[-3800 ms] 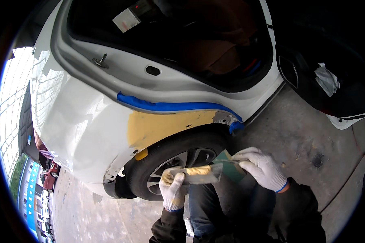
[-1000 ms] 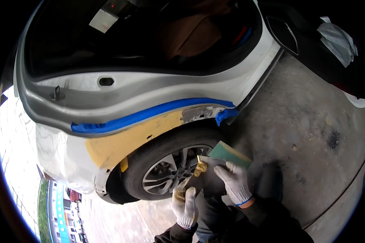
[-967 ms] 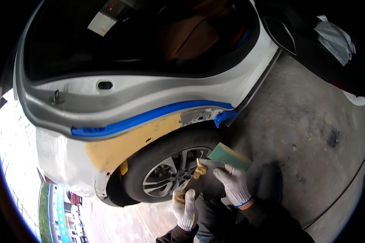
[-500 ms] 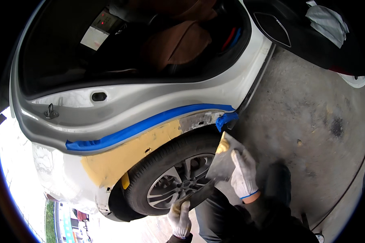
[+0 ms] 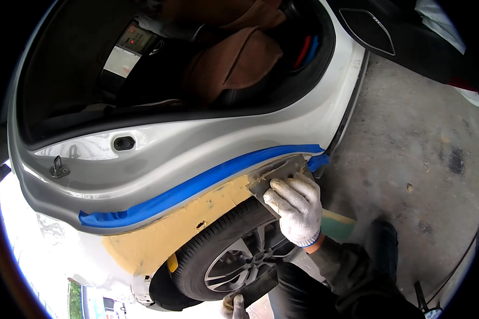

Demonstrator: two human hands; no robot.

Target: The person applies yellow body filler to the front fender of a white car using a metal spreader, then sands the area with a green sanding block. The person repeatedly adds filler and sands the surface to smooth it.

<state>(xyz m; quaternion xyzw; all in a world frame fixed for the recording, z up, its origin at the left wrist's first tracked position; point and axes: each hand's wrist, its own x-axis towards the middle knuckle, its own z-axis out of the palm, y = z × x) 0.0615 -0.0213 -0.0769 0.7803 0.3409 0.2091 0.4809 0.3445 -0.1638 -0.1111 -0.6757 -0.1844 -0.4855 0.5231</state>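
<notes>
My right hand [image 5: 295, 210], in a white knit glove, is closed on a grey flat spreader [image 5: 275, 170] pressed against the rear wheel arch, at the right end of the tan filler [image 5: 186, 223]. Blue masking tape [image 5: 197, 178] runs just above the filler. A green board [image 5: 336, 224] juts out behind that hand; whether I hold it is unclear. My gloved left hand [image 5: 236, 307], at the bottom edge, grips a dark flat plate [image 5: 256, 283] below the tyre and spoked wheel [image 5: 237, 260].
The white car's door opening [image 5: 351, 74] shows brown seats [image 5: 234, 69]. An open black door [image 5: 399, 42] with a pale cloth [image 5: 440, 21] hangs at upper right. My knee and leg [image 5: 386, 250] are over stained concrete floor [image 5: 420, 138]; a dark line [image 5: 457, 260] runs along it.
My right hand has moved up with the spreader from above my lap onto the wheel arch. My left hand has dropped toward the bottom edge with the dark plate.
</notes>
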